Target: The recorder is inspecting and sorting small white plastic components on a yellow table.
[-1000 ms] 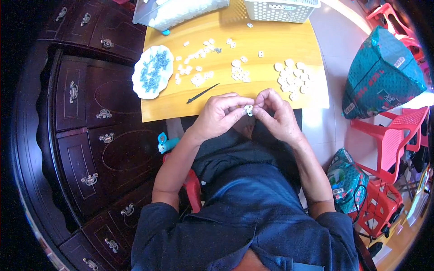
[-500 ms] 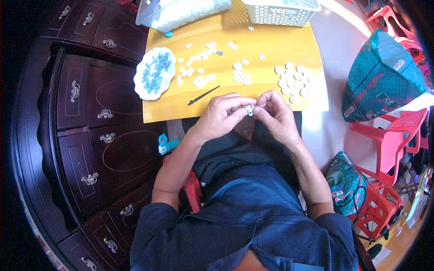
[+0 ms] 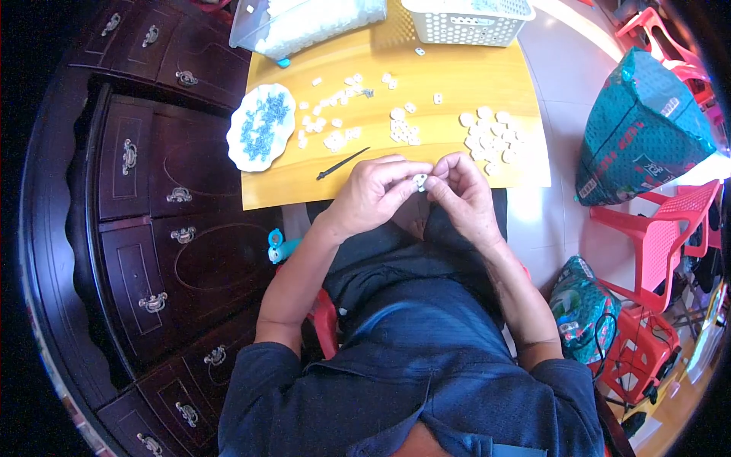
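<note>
You've got both hands pinched together on one small white plastic piece (image 3: 419, 181), just off the near edge of the yellow wooden worktop (image 3: 457, 76). Your left hand (image 3: 371, 194) and right hand (image 3: 466, 194) both have fingers closed narrow on it. A thin black pick tool (image 3: 343, 163) lies on the worktop right beside your left hand.

Dark blue short-sleeved shirt, dark trousers, 2 bare forearms, no gloves or rings.
</note>
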`<state>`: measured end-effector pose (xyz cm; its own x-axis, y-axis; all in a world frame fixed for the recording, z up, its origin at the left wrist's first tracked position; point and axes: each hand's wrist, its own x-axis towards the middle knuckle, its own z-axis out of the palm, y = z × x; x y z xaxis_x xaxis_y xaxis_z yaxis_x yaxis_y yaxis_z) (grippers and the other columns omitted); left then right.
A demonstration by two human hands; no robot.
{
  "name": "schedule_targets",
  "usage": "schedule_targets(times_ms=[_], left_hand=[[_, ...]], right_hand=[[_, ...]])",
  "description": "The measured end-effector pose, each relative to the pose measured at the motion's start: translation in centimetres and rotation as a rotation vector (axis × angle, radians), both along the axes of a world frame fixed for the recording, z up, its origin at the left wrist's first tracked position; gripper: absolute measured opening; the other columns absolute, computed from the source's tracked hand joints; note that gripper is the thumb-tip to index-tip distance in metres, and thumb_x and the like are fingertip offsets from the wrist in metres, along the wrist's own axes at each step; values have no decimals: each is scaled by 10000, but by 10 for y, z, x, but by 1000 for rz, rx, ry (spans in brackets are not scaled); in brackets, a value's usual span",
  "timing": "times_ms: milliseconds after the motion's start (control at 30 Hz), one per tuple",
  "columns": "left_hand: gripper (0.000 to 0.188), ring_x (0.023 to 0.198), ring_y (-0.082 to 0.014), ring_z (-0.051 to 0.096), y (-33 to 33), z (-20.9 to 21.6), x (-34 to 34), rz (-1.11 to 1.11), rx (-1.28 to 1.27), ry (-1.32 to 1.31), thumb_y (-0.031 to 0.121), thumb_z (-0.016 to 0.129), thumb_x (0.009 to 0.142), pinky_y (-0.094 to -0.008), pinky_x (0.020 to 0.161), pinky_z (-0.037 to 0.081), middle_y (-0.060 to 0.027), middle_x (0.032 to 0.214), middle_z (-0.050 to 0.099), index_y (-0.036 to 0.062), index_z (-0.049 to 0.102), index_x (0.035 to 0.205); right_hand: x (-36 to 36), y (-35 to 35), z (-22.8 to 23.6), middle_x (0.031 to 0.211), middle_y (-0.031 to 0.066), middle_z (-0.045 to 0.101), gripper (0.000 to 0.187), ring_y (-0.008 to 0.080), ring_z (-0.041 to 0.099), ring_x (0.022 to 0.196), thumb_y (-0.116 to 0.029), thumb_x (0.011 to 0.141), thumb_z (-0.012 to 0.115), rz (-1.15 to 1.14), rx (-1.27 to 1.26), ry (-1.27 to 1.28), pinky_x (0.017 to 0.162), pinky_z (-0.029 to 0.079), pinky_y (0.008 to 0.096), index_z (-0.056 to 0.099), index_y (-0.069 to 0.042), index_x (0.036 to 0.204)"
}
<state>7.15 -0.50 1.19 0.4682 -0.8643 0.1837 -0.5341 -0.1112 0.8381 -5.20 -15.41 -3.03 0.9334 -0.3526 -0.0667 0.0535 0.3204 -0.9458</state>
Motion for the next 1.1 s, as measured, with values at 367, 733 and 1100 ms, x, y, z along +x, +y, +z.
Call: schedule_targets(times_ms=[367,733,1100], left_hand=[[148,699,-136,663,-2,19,0,2,135,182,42,648,905,-278,629,510,-105,847,707,4,710,1035],[184,633,-149,637,-4,11,-1,10,130,180,59,698,870,-286,593,491,-100,833,702,15,712,1048],[346,782,-263,691,-11,5,-21,173,101,-459,155,803,767,-344,672,560,-106,924,689,52,699,1082]], right_hand=[[-2,-12,-6,882,-3,639,156,57,597,803,-56,952,667,109,-125,25,723,490,209,553,-27,1055],[0,-5,-7,862,11,633,164,63,613,802,-18,936,673,29,74,25,716,504,204,535,-17,1026],[1,5,-5,867,-10,609,168,51,587,778,-12,932,680,-124,196,-40,695,494,195,530,-38,1001]])
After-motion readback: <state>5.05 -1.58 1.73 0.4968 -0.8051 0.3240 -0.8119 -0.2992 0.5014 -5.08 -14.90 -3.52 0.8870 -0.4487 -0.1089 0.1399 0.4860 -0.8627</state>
